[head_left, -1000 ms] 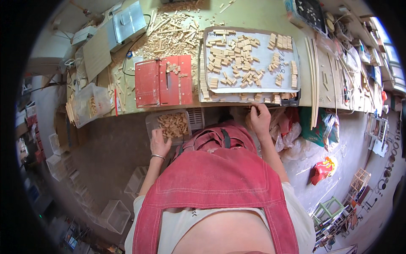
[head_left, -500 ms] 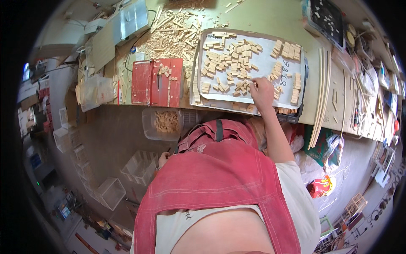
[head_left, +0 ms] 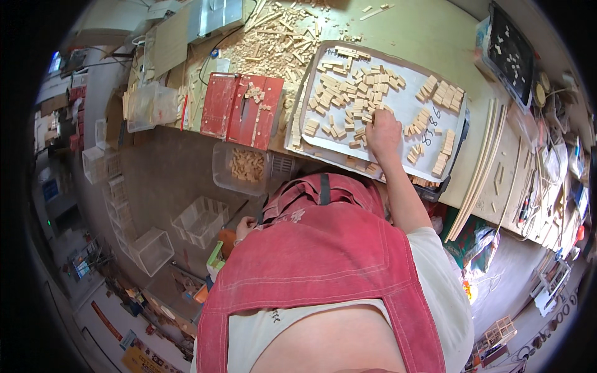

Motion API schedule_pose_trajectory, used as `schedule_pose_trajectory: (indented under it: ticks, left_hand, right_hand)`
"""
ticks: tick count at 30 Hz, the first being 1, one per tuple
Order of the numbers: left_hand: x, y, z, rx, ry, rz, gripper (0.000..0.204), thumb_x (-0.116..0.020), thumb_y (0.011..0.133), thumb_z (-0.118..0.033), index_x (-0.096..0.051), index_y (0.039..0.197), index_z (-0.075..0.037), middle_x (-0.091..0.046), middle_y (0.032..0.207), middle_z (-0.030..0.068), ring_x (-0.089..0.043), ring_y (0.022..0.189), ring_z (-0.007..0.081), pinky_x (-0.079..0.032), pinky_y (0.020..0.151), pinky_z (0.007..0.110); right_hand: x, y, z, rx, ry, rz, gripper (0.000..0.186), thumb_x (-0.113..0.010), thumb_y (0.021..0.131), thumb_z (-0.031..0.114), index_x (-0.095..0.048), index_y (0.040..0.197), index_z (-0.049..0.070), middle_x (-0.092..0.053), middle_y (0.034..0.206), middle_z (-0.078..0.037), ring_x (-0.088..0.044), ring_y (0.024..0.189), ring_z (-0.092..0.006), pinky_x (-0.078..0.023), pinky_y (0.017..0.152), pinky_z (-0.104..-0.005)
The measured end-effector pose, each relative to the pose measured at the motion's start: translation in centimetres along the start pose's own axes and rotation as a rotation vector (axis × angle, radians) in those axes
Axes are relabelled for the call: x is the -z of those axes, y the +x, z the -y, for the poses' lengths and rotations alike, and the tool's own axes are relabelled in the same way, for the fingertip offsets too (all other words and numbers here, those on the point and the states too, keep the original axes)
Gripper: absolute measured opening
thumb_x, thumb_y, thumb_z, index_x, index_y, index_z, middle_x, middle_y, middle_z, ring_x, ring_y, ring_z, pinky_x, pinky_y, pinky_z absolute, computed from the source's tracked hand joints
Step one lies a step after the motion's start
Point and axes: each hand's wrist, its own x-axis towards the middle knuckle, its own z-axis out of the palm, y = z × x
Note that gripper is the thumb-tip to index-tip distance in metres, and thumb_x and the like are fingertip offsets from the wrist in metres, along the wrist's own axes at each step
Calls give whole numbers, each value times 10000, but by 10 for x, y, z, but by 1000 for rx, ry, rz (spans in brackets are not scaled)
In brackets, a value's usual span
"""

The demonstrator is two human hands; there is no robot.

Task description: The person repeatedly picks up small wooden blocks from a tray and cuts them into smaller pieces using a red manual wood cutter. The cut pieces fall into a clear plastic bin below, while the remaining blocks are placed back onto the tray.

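A paper-lined tray (head_left: 348,142) lies on the bench in front of me, with many small pale wooden blocks (head_left: 336,93) spread over it. My right hand (head_left: 384,133) reaches into the pile near the tray's front middle, fingers curled together among the blocks; its fingertips are partly hidden, so what they pinch does not show. Short rows of blocks (head_left: 448,95) stand side by side along the tray's right part. Down at the left edge of my red apron (head_left: 305,261), my left hand (head_left: 245,227) is loosely closed, partly covered, and its contents cannot be made out.
Left of the tray sits a red slotted metal fixture (head_left: 242,109) with block pieces on it. Wood offcuts (head_left: 280,40) are heaped behind. A clear bin (head_left: 221,168) of pieces is below the bench edge. Long wooden strips (head_left: 479,174) and a black tray (head_left: 507,56) lie to the right.
The view has turned, so the tray appears tilted and further right. Relative to the tray, my right hand has moved left and deeper into the loose blocks. My left hand shows slightly more.
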Motion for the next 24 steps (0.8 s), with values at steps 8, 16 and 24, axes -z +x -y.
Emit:
schedule_pose_trajectory:
  ticks: [8,16,24]
  left_hand:
    - [0,29,27,-193,-176,70,272,-757,921,-38,-688,1181,0,-749,986,113,-711,891,212,-579,845,346]
    - [10,22,-31,-108,-20,-29,249,-713,954,-31,-697,1201,-12,-756,1003,110,-720,904,200,-586,845,347]
    - [17,45,-232,-98,-644,232,264,-630,1068,-127,-644,1288,19,-761,1171,163,-749,1087,249,-608,906,385]
  right_hand:
    - [13,-2,-2,-27,95,36,220,-711,828,154,-673,1034,89,-668,1010,-116,-646,1001,-332,-457,846,-470]
    - [54,-47,-37,-195,279,-209,310,-715,848,94,-688,1156,86,-673,1067,-93,-643,1045,-302,-443,909,-452]
    - [82,-125,-131,-731,170,-689,389,-674,949,92,-630,1314,-33,-674,1223,-195,-616,1190,-362,-469,1058,-469]
